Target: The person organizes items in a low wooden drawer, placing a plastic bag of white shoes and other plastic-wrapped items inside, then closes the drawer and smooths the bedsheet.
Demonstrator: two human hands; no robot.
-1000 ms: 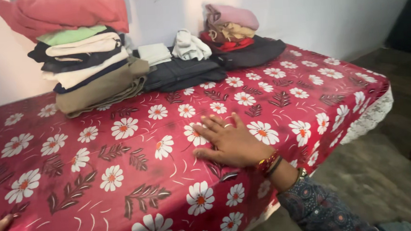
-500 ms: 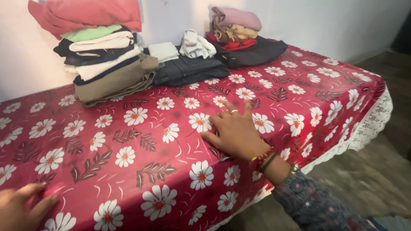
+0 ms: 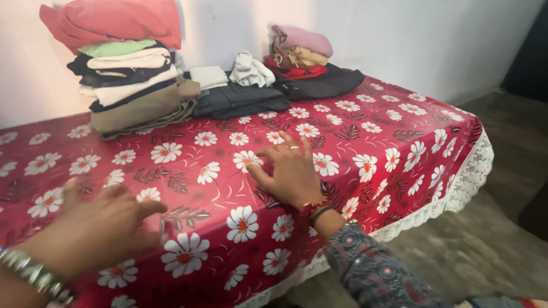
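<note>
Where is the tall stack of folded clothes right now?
In the head view the tall stack of folded clothes sits at the table's far left, against the white wall, just left of the dark folded garment.

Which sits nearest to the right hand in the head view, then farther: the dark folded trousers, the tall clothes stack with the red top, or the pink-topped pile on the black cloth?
From the right hand, flat on the floral tablecloth:
1. Dark folded trousers, straight behind it.
2. Pink-topped pile, back right by the wall.
3. Tall clothes stack, back left.
The last two are nearly level.
</note>
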